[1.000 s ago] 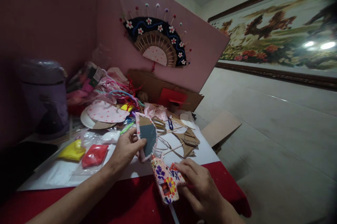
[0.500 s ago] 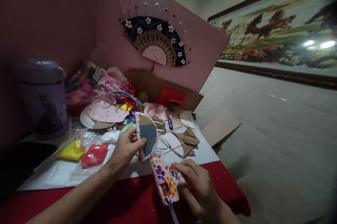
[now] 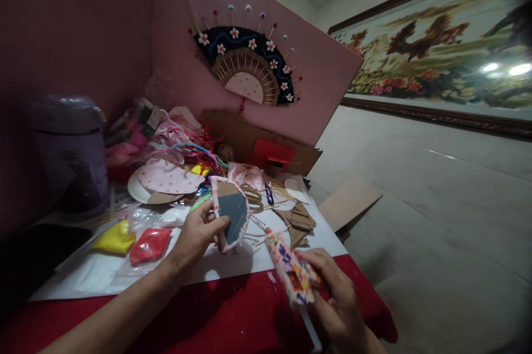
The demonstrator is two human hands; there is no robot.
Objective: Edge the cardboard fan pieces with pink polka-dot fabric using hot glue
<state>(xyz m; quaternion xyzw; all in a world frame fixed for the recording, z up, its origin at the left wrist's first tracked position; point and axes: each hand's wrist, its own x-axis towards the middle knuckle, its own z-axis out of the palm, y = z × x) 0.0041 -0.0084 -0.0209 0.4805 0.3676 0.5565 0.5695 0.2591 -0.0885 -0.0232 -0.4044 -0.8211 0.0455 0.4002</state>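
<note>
My left hand [image 3: 205, 227] pinches the lower left edge of a half-round cardboard piece [image 3: 233, 215]. Pink dotted fabric is folded round its rim, and grey and brown card shows in its middle. In my right hand [image 3: 334, 287] is a flower-patterned hot glue gun [image 3: 291, 268], slightly blurred, with its nozzle pointing up and away from me. A white glue stick [image 3: 310, 329] trails from its back end. The nozzle is to the right of the cardboard piece, apart from it.
Red [image 3: 149, 245] and yellow [image 3: 116, 237] clay packets lie at left, near a pink dotted fabric piece [image 3: 168, 178]. Scissors [image 3: 252, 197], a dark blue cutter [image 3: 269, 194] and cardboard scraps [image 3: 301, 218] lie beyond my hands. A decorated fan [image 3: 249, 60] is on the pink board behind; a purple bin [image 3: 70, 154] stands left.
My right hand has moved right with the glue gun, taking the nozzle away from the cardboard piece's lower edge. My left hand and the piece have hardly moved.
</note>
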